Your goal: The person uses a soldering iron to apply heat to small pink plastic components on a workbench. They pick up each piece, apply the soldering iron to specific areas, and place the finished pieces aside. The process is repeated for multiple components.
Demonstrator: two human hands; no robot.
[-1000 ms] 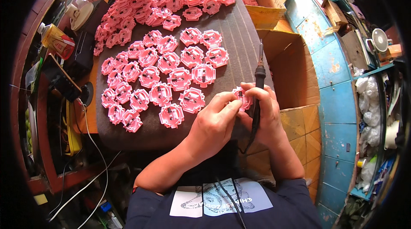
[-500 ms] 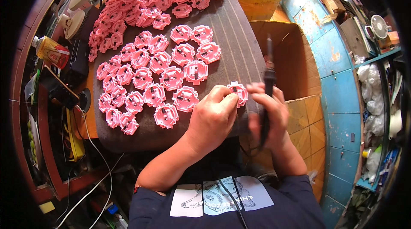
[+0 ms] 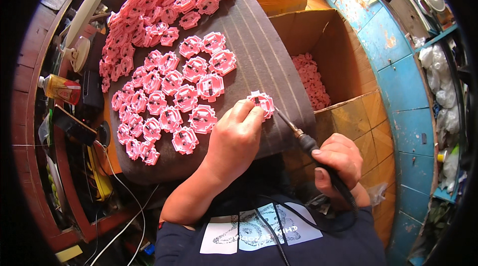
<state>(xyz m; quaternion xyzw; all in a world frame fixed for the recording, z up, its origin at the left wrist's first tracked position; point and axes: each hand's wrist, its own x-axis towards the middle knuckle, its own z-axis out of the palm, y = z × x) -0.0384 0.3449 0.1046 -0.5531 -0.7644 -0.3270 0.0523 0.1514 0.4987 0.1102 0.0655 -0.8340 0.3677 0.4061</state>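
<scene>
A pink plastic part with a dark fitting (image 3: pixel 260 102) is held at the board's right side by the fingers of my left hand (image 3: pixel 234 141). My right hand (image 3: pixel 338 161) grips a black-handled soldering iron (image 3: pixel 307 142) by its handle, the metal tip angled up and leftward to the right edge of that part; whether it touches, I cannot tell. Similar pink parts (image 3: pixel 185 98) lie spread out left of my hands on a dark, striped board (image 3: pixel 260 47), with a dense pile of more (image 3: pixel 149 7) at the back.
Cardboard boxes (image 3: pixel 343 52) holding pink parts stand right of the board, beside a blue tiled surface (image 3: pixel 401 84) and a shelf with plastic bags (image 3: pixel 438 92). At left are a bottle (image 3: pixel 62 89), a phone (image 3: pixel 73 125), a lamp (image 3: pixel 82 12) and loose cables (image 3: pixel 139 206).
My right hand has left the pink part and moved down and right; the upright iron has swung to point up-left at the part. My left hand still holds the part, slightly further left.
</scene>
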